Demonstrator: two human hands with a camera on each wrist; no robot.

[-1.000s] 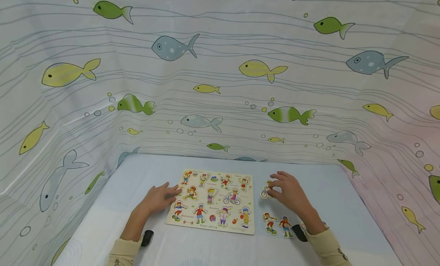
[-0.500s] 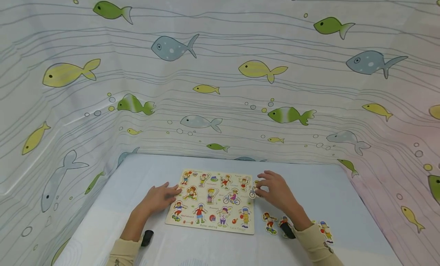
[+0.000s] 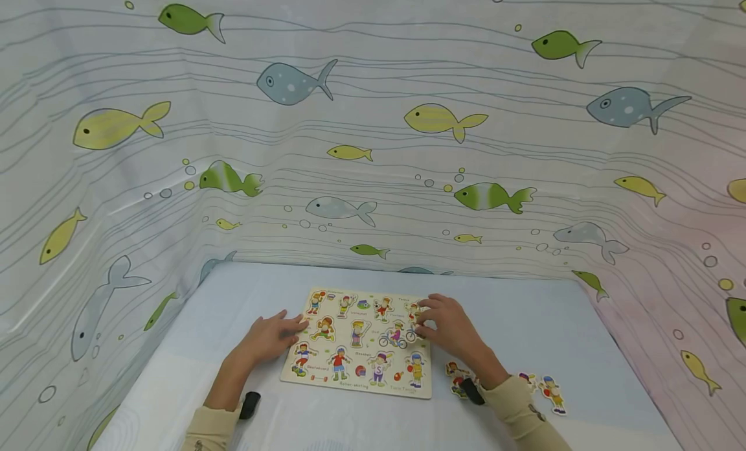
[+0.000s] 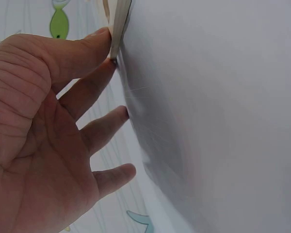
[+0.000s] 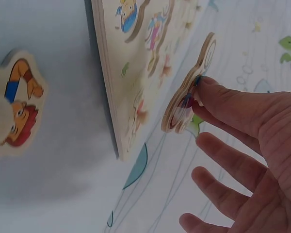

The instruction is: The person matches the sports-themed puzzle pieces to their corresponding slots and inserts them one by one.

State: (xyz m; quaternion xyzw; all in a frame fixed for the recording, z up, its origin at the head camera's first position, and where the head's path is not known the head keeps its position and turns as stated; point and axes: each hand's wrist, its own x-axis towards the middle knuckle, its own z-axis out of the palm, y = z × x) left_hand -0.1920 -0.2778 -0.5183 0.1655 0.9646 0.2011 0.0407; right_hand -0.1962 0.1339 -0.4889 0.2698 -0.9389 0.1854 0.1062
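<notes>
A wooden puzzle board (image 3: pixel 297 378) printed with children playing sports lies on the table. My left hand (image 3: pixel 268 337) rests at its left edge, fingers mostly straight; in the left wrist view the thumb (image 4: pixel 94 48) and forefinger touch the board's edge (image 4: pixel 120 29). Between thumb and forefinger, my right hand (image 3: pixel 445 324) pinches a wooden cyclist puzzle piece (image 5: pixel 186 92). This piece is above the board's right part, near the printed cyclist (image 3: pixel 396 334). It is tilted on edge and apart from the board in the right wrist view, the other right fingers spread.
Right of the board lie loose puzzle pieces: a skateboarder (image 3: pixel 454 373) partly behind the right wrist, another piece (image 3: pixel 527 380) half hidden by the sleeve, and a yellow-clad player (image 3: pixel 552 394). A fish-patterned curtain (image 3: pixel 373 179) stands behind the table.
My right hand has carried the cyclist piece leftward from the table beside the board to above the board. The left hand stays at the board's left edge.
</notes>
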